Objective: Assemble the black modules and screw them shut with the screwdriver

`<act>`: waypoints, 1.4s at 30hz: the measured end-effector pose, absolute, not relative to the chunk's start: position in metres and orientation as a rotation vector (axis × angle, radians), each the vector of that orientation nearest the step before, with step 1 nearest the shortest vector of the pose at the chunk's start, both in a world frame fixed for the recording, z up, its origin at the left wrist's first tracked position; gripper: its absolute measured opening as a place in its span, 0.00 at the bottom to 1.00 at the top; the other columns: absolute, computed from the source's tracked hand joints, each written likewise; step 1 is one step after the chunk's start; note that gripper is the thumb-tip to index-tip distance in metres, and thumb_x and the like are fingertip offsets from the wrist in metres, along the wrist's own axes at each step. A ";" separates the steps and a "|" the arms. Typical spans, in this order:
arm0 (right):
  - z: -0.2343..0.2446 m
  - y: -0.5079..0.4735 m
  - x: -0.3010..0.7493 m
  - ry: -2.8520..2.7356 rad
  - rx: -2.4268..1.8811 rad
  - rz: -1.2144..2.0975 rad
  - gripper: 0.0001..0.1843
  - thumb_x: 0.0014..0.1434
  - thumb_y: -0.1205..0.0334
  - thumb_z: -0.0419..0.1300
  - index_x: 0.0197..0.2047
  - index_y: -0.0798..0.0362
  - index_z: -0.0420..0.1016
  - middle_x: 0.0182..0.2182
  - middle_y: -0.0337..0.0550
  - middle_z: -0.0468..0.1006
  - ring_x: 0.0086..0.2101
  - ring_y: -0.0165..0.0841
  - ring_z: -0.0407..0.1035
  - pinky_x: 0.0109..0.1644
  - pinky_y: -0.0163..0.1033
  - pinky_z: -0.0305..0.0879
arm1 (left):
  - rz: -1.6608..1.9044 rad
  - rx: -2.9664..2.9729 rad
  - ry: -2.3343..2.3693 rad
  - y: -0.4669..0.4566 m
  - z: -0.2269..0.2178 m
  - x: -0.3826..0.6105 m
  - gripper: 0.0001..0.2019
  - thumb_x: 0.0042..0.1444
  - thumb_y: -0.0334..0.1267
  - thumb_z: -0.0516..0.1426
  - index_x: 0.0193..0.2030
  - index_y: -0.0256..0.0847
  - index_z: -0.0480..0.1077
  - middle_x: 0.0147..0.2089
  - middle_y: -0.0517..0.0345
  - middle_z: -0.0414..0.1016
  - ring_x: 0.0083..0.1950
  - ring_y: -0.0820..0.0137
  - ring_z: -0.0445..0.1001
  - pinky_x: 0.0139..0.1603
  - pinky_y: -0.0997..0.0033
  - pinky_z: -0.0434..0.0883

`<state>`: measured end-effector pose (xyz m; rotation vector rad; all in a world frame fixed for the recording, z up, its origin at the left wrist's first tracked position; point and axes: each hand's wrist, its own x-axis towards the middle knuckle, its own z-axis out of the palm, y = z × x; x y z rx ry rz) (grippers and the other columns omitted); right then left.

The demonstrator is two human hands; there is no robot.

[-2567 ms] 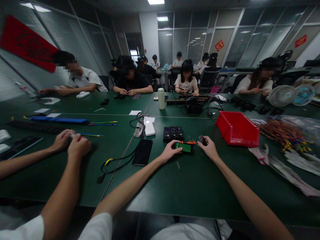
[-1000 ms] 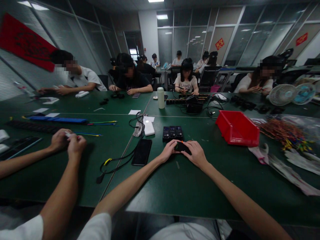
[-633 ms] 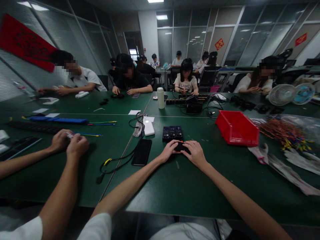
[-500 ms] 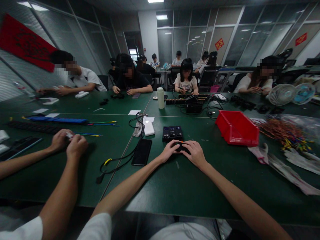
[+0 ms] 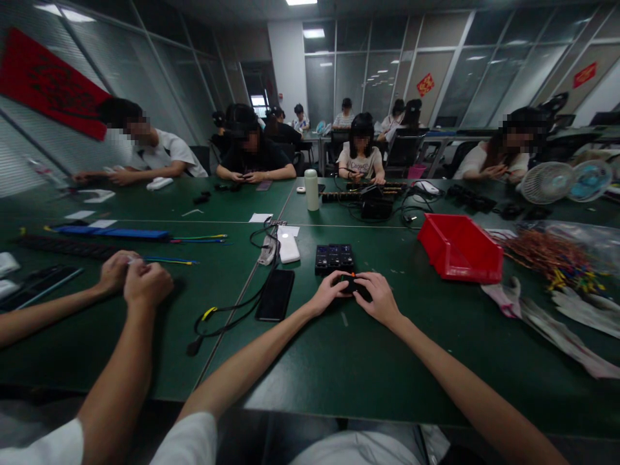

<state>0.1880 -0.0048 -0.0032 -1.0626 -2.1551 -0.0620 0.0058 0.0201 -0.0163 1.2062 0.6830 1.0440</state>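
Note:
My left hand (image 5: 327, 294) and my right hand (image 5: 379, 298) meet over a small black part (image 5: 352, 284) on the green table (image 5: 368, 368). Both hands are closed on it, fingers pinched at its ends. An orange bit shows between the fingertips. A green circuit board seen earlier is hidden under the black part and my fingers. Just beyond the hands lies a black tray of dark modules (image 5: 334, 257). A black phone (image 5: 276, 294) lies flat to the left of my left hand.
A co-worker's two hands (image 5: 133, 276) at the left are closed on small wires. A red bin (image 5: 460, 248) stands to the right, with a pile of coloured wires (image 5: 552, 258) and white gloves (image 5: 576, 310) past it. A black cable (image 5: 227, 310) and a white bottle (image 5: 312, 190) lie further off.
My right hand brought a black part from the right onto the green board held by my left hand. Both hands have stayed pressed together on it since about a second ago.

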 end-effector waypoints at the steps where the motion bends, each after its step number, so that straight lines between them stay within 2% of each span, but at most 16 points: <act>1: -0.003 -0.005 0.188 -2.152 -1.058 -0.055 0.15 0.58 0.60 0.54 0.49 0.50 0.69 0.47 0.49 0.72 0.48 0.43 0.64 0.51 0.53 0.60 | 1.048 1.205 0.685 0.020 -0.017 0.006 0.18 0.52 0.42 0.57 0.48 0.39 0.66 0.50 0.51 0.67 0.49 0.65 0.70 0.48 0.55 0.72; 42: -0.006 -0.003 0.191 -2.149 -0.987 -0.032 0.13 0.59 0.63 0.55 0.48 0.50 0.70 0.49 0.48 0.71 0.49 0.42 0.64 0.53 0.53 0.61 | 1.053 1.216 0.679 0.021 -0.017 0.006 0.17 0.52 0.41 0.58 0.48 0.39 0.66 0.50 0.51 0.66 0.48 0.66 0.70 0.48 0.55 0.73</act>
